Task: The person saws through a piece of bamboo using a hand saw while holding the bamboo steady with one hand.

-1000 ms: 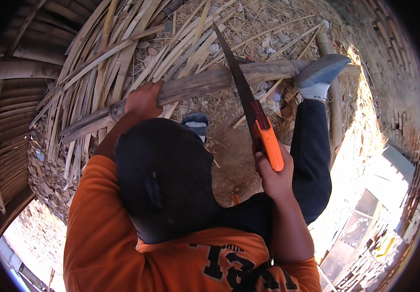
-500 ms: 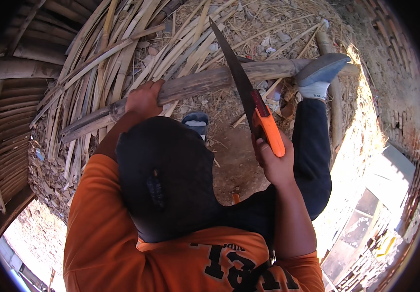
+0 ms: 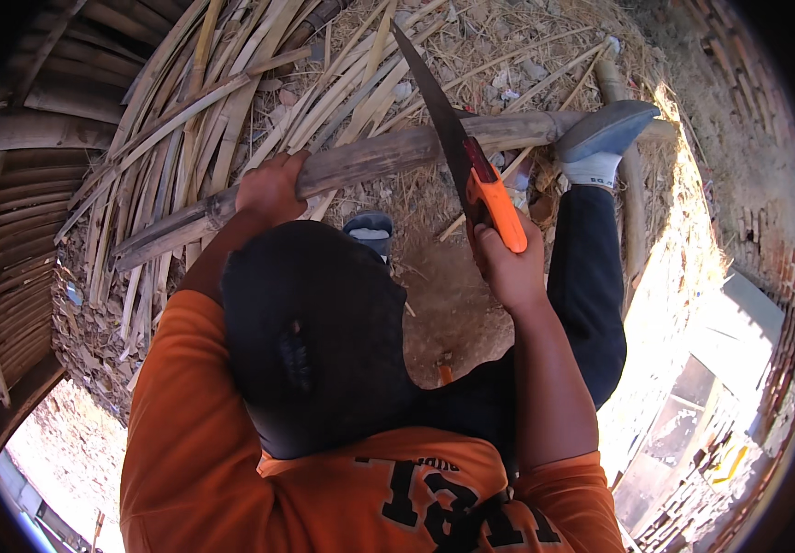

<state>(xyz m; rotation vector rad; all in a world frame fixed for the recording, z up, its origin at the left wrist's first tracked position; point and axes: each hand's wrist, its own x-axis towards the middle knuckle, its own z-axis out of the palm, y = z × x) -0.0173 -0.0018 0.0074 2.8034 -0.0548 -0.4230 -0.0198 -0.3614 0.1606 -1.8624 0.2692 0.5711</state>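
Note:
My right hand (image 3: 514,267) is closed round the orange handle of a handsaw (image 3: 434,101). The saw's dark blade slants up and to the left, lying across a long weathered bamboo pole (image 3: 374,158) near its middle. Whether the teeth have entered the bamboo cannot be made out. Left of the blade, my left hand (image 3: 271,189) grips the pole from above, with the fingers wrapped over it. My shoe (image 3: 607,129) presses on the pole toward its right end.
Split bamboo strips (image 3: 196,138) lie in a heap at the upper left, with straw and debris around them. A second pole (image 3: 634,203) runs beneath the right end. My other shoe (image 3: 370,226) is on the dirt floor. A brick wall (image 3: 766,175) stands at right.
My right hand has pushed the saw forward, up and slightly left, so its handle is nearer the pole. My left hand and the pole have hardly moved.

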